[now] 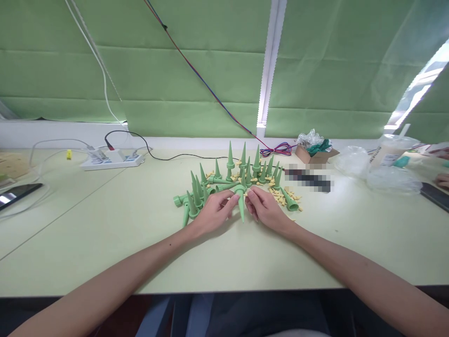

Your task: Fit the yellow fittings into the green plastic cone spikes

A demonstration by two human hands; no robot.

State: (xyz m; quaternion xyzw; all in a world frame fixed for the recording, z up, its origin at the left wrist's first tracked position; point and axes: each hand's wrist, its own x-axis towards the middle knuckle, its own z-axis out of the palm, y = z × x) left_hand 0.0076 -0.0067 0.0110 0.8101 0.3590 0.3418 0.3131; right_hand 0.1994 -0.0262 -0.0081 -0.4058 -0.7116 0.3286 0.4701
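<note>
My left hand (220,209) is closed on a green plastic spike (241,206), its tip pointing down toward me and its wider collar at the top. Just right of the spike, my right hand (264,206) pinches a small yellow plastic piece (246,194) against the collar's side; the fingers hide most of it. Beyond both hands, several more green spikes (230,157) stand upright on the table, and others lie on their sides. Small yellow pieces (280,197) are scattered among them and to the right of my right hand.
A white power strip (112,161) with plugs and cables sits at back left, a phone (19,194) nearer. At back right are a small cardboard box (312,157), a lidded drink cup (384,152) in plastic, and a dark phone (435,196). Another person's hand (442,180) shows at the right edge.
</note>
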